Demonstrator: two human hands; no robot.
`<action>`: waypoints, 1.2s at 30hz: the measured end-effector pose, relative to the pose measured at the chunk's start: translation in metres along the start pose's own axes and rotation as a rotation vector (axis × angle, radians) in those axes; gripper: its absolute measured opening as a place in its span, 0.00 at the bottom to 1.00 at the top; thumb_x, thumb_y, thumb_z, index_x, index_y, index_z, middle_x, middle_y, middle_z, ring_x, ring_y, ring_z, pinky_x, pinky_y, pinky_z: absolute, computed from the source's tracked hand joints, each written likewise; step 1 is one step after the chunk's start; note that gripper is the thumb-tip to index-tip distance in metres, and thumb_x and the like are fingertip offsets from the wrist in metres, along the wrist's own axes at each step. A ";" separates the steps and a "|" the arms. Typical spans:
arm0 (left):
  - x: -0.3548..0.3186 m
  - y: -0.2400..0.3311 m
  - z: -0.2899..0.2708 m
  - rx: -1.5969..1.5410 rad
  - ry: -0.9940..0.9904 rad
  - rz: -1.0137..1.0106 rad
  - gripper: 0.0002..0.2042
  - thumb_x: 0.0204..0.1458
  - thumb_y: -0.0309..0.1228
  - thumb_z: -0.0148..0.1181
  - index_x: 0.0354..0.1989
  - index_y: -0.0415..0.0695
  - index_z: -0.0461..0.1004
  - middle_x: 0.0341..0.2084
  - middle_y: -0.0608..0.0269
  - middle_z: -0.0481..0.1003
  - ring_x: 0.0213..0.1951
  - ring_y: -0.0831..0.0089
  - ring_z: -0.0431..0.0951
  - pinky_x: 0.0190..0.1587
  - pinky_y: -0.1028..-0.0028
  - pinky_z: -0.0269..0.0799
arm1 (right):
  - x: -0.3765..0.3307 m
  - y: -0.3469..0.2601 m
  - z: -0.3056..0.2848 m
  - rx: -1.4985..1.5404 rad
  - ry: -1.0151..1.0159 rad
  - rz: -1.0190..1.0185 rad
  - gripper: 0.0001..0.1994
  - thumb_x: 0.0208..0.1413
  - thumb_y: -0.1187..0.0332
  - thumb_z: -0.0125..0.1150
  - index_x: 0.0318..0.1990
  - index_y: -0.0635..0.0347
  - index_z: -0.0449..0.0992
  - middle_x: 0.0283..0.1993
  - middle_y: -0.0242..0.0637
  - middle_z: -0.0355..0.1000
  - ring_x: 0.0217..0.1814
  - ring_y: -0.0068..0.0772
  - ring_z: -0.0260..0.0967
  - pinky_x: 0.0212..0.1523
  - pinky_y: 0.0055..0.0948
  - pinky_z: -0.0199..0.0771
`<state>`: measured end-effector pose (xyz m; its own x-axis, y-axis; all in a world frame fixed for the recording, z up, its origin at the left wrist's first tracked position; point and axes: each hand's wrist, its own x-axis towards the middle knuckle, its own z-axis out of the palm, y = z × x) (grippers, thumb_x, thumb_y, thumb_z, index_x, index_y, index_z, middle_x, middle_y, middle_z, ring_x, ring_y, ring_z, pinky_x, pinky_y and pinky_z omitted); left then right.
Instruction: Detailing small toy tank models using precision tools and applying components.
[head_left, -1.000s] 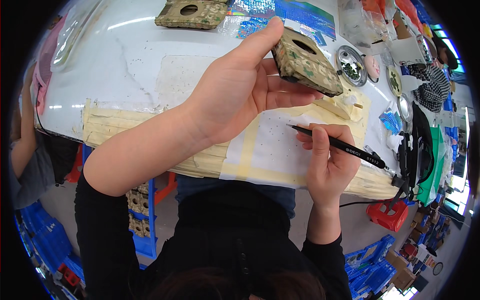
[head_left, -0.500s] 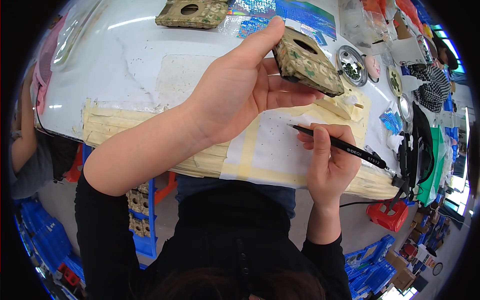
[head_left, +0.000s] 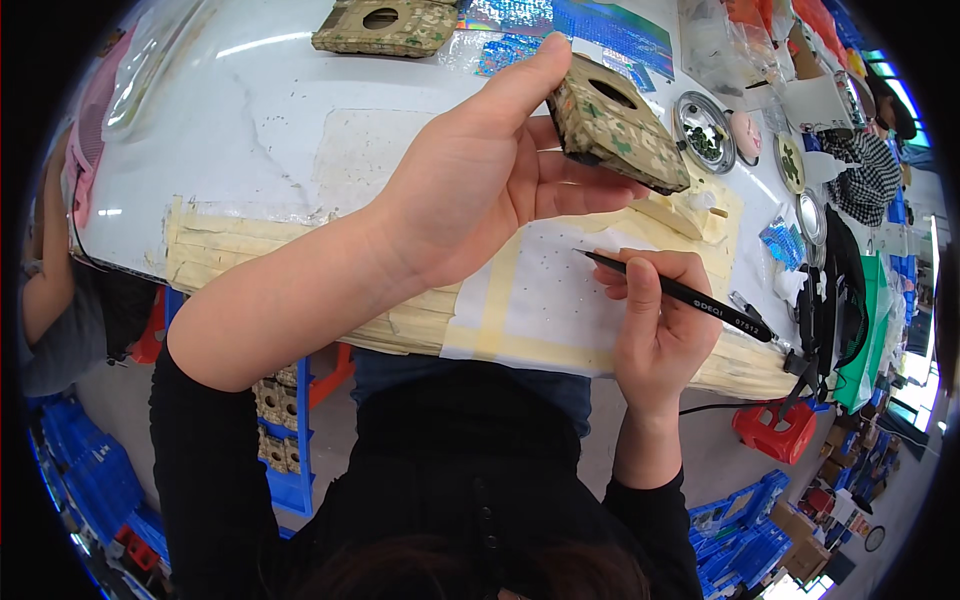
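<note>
left hand lifted over the white table, fingers curled shut round a camo-patterned block with a round hole, thumb along its far edge, held tilted above the dotted white sheet. right hand resting on the near right of that sheet, fingers pinched tight on black tweezers, tip aimed left at the dots. second camo block lying flat far left on the table. small metal dish of tiny dark bits just right of the held block. yellowish masking tape layered along the near table edge.
</note>
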<state>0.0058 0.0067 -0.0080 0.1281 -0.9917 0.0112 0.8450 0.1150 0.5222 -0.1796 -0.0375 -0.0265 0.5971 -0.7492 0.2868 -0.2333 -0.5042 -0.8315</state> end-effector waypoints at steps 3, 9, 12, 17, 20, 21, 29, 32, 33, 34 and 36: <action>-0.007 0.005 0.038 0.292 0.264 0.008 0.23 0.59 0.48 0.41 0.49 0.39 0.64 0.42 0.53 0.72 0.42 0.65 0.76 0.48 0.68 0.73 | -0.001 0.001 0.001 0.033 0.045 0.007 0.08 0.59 0.71 0.51 0.33 0.69 0.69 0.27 0.41 0.73 0.28 0.25 0.72 0.30 0.19 0.70; 0.003 0.004 0.007 0.143 0.147 -0.074 0.23 0.60 0.47 0.38 0.51 0.39 0.62 0.43 0.53 0.71 0.43 0.63 0.76 0.48 0.68 0.74 | -0.001 0.000 0.000 0.128 0.149 -0.038 0.08 0.58 0.70 0.53 0.33 0.68 0.69 0.27 0.41 0.74 0.27 0.25 0.72 0.30 0.19 0.71; 0.005 0.000 0.007 0.150 0.160 -0.090 0.24 0.61 0.46 0.35 0.54 0.38 0.60 0.45 0.52 0.71 0.43 0.63 0.76 0.48 0.67 0.74 | 0.002 -0.006 -0.008 0.190 0.250 -0.096 0.10 0.60 0.68 0.49 0.35 0.69 0.66 0.29 0.46 0.74 0.28 0.29 0.73 0.30 0.21 0.73; 0.002 0.001 0.009 0.094 0.112 -0.244 0.28 0.61 0.48 0.30 0.57 0.35 0.56 0.49 0.45 0.67 0.49 0.54 0.72 0.51 0.62 0.72 | 0.010 -0.016 -0.020 0.230 0.312 -0.165 0.11 0.61 0.67 0.47 0.36 0.69 0.65 0.30 0.49 0.73 0.28 0.31 0.73 0.30 0.22 0.74; 0.002 0.000 0.011 0.037 0.085 -0.283 0.28 0.61 0.48 0.30 0.57 0.34 0.56 0.48 0.44 0.68 0.49 0.50 0.72 0.52 0.58 0.71 | 0.011 -0.017 -0.021 0.253 0.304 -0.153 0.10 0.61 0.68 0.48 0.36 0.69 0.65 0.30 0.48 0.73 0.28 0.30 0.74 0.31 0.22 0.74; 0.002 0.001 0.012 0.026 0.088 -0.289 0.28 0.61 0.48 0.30 0.57 0.34 0.56 0.48 0.44 0.68 0.49 0.50 0.72 0.52 0.57 0.70 | 0.011 -0.016 -0.021 0.265 0.300 -0.145 0.10 0.60 0.68 0.48 0.36 0.69 0.65 0.30 0.48 0.73 0.29 0.30 0.74 0.31 0.22 0.74; 0.000 0.002 0.015 0.013 0.114 -0.304 0.28 0.61 0.48 0.31 0.56 0.35 0.57 0.45 0.44 0.69 0.49 0.49 0.72 0.53 0.55 0.69 | 0.015 -0.015 -0.022 0.347 0.245 -0.155 0.08 0.60 0.70 0.49 0.37 0.70 0.65 0.34 0.48 0.73 0.32 0.29 0.73 0.33 0.22 0.74; 0.000 0.001 0.015 0.023 0.122 -0.302 0.28 0.61 0.48 0.31 0.56 0.35 0.57 0.45 0.44 0.69 0.49 0.49 0.72 0.53 0.56 0.69 | 0.016 -0.015 -0.024 0.346 0.228 -0.181 0.08 0.60 0.71 0.49 0.37 0.70 0.65 0.34 0.48 0.73 0.32 0.29 0.73 0.34 0.22 0.74; 0.001 0.001 0.014 0.028 0.124 -0.305 0.27 0.61 0.48 0.31 0.56 0.35 0.57 0.45 0.44 0.70 0.49 0.49 0.72 0.53 0.56 0.69 | 0.016 -0.015 -0.026 0.346 0.222 -0.190 0.08 0.60 0.71 0.49 0.37 0.70 0.65 0.34 0.47 0.73 0.33 0.29 0.74 0.34 0.22 0.75; 0.001 0.002 0.014 0.034 0.126 -0.307 0.27 0.61 0.48 0.31 0.56 0.35 0.57 0.45 0.44 0.70 0.49 0.49 0.71 0.53 0.56 0.69 | 0.017 -0.015 -0.028 0.341 0.207 -0.196 0.08 0.60 0.70 0.49 0.37 0.70 0.65 0.34 0.48 0.73 0.33 0.30 0.74 0.34 0.23 0.75; 0.000 0.001 0.015 0.057 0.151 -0.299 0.28 0.61 0.49 0.32 0.56 0.36 0.58 0.44 0.45 0.70 0.48 0.50 0.72 0.51 0.58 0.71 | 0.019 -0.018 -0.035 0.330 0.179 -0.210 0.09 0.60 0.70 0.49 0.37 0.70 0.65 0.34 0.48 0.73 0.32 0.30 0.74 0.34 0.23 0.75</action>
<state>-0.0008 0.0055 0.0049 -0.0423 -0.9609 -0.2736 0.8269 -0.1874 0.5302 -0.1912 -0.0577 0.0110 0.4561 -0.7222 0.5200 0.1545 -0.5111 -0.8455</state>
